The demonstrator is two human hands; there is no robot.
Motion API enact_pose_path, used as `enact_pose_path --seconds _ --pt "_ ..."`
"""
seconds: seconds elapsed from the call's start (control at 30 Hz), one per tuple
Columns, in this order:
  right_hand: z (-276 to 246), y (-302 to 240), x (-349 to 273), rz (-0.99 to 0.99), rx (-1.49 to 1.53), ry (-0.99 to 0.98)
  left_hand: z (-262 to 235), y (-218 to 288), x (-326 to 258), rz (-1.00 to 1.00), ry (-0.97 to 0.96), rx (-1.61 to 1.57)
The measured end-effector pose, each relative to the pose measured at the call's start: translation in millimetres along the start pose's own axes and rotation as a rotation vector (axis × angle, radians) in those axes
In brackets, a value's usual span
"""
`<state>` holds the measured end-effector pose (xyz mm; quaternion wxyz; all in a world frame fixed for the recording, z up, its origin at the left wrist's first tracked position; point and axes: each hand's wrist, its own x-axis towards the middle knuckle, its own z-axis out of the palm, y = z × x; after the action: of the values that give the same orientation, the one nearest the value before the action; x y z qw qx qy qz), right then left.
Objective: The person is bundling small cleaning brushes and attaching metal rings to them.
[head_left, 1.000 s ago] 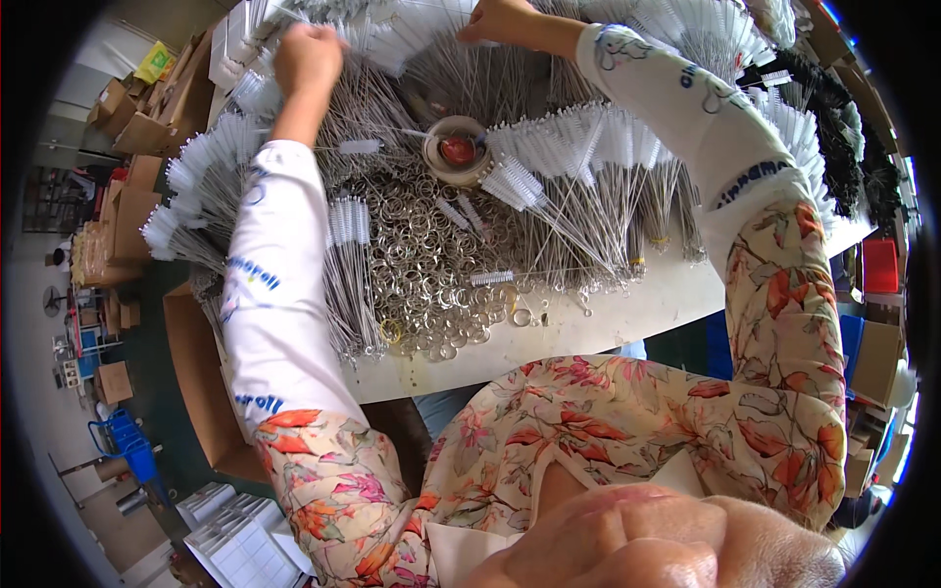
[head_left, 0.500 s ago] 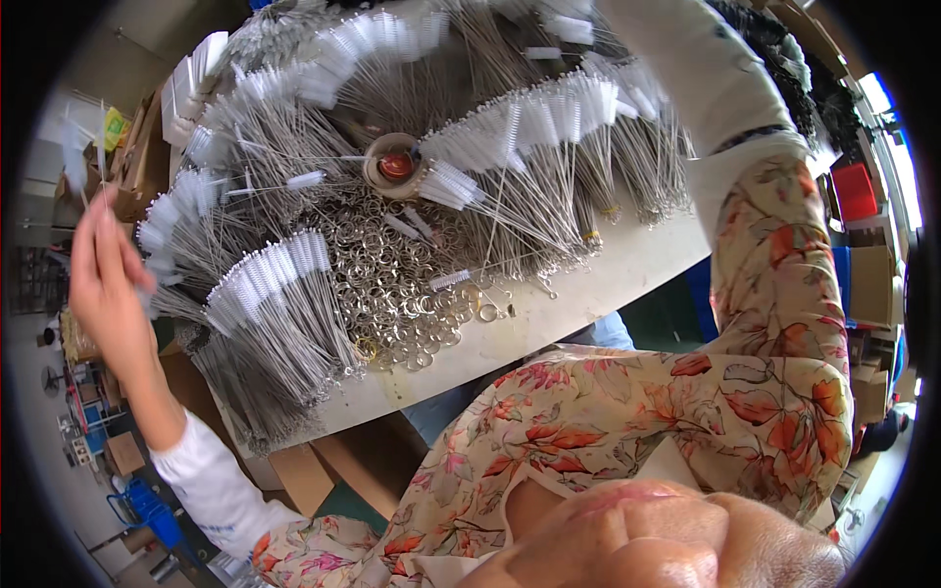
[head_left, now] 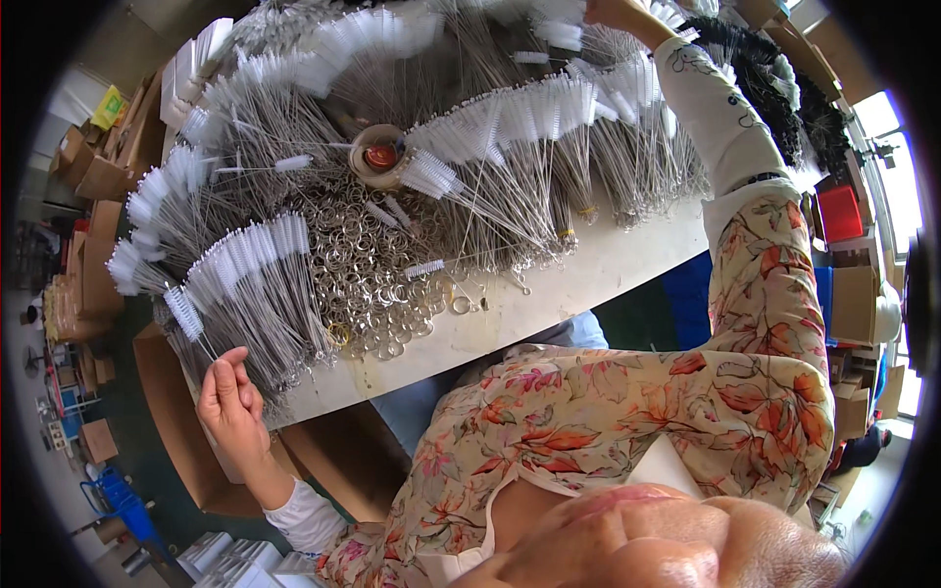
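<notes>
My left hand is beside the table's near left corner, its fingers pinched on the wire stem of a white-bristled brush. The brush head points up and away, next to a bundle of similar brushes lying on the table. At the far edge of the view, my right hand reaches in among white brush heads. Its fingers are partly cut off, so its grip does not show. Between the bundles lies a heap of metal split rings, with a few single brushes on it.
A round container with something red inside stands amid the brushes. Black-bristled brushes are piled at the far right. An open cardboard box sits below the table's left side. White boxes stand at the far left.
My left hand has come down and right from the far left, holding the brush. My right hand, out of view before, now shows at the far edge. The view has shifted slightly.
</notes>
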<state>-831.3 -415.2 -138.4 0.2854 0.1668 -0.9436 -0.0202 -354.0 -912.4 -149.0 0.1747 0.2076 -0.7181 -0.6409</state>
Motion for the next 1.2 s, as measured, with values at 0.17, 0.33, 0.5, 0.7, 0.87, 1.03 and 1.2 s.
enact_pose_path --seconds 0.17,0.33,0.5,0.7,0.87,1.03,1.2 --pt "-58.0 30.9 3.1 0.163 0.143 0.152 8.8 -26.3 18.7 0.122 -0.096 -0.005" --pt "-117.4 -16.2 23.9 0.187 1.498 0.123 65.0 7.5 5.8 0.145 -0.236 -0.067" --pt "-210.5 -182.7 -91.2 -0.258 1.855 -0.368 145.2 35.7 -4.9 0.525 -0.37 -0.216" --pt "-237.3 -323.0 -185.5 0.313 1.814 -0.579 180.8 -3.1 -0.6 0.961 -0.278 -0.133" --pt "-143.7 -275.4 -257.8 0.151 1.808 -0.23 164.6 -26.9 -13.9 1.231 -0.21 0.051" --pt "-122.5 -304.9 -297.5 0.817 2.752 -0.579 205.3 -85.8 -69.4 0.852 -0.303 -0.292" --pt "-152.6 -245.0 -285.3 0.321 2.059 -0.827 181.3 -109.7 -85.1 1.003 -0.165 0.162"
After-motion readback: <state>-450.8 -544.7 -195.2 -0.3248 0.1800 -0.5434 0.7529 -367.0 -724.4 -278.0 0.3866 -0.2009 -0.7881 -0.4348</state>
